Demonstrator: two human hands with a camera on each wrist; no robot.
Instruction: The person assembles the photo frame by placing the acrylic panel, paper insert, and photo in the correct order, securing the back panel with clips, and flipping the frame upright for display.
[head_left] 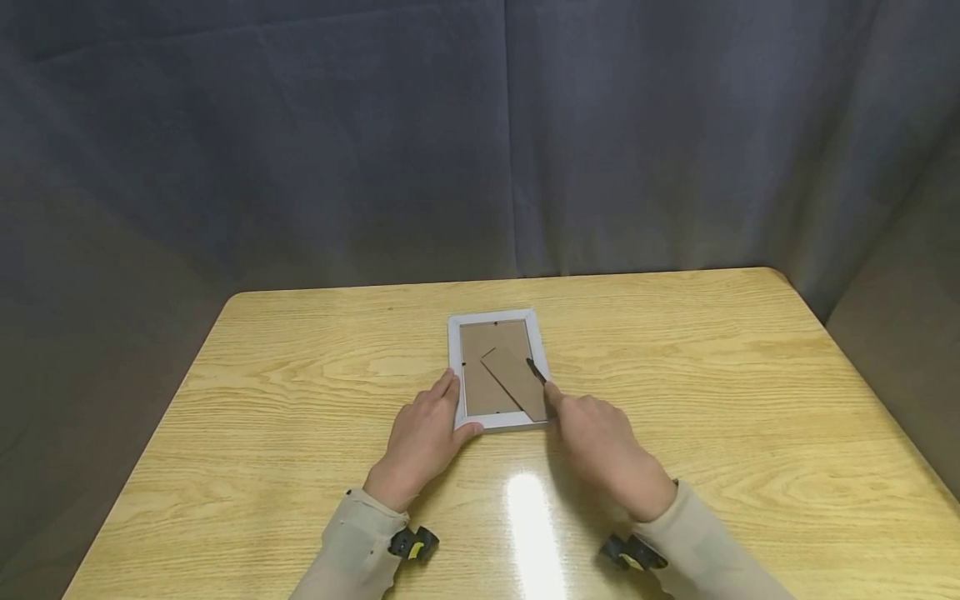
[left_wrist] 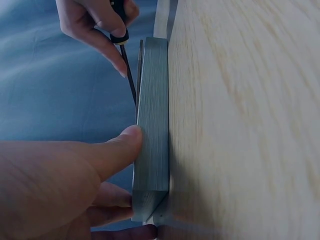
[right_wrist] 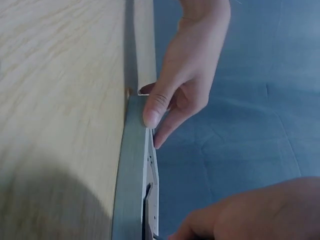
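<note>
A picture frame with a white border lies face down at the middle of the table. Its brown backing board carries a slanted easel leg, and small dark tabs sit along the inner edges. My left hand holds the near left corner, thumb on the near edge and fingers along the left side. In my right hand is a screwdriver with a black handle, gripped from above. Its dark shaft reaches over the frame's right inner edge, beside the easel leg.
The frame rests on a light wood table with rounded far corners. Dark grey curtains hang behind it and at both sides. Each wrist carries a small black device, and a bright reflection shows on the near tabletop.
</note>
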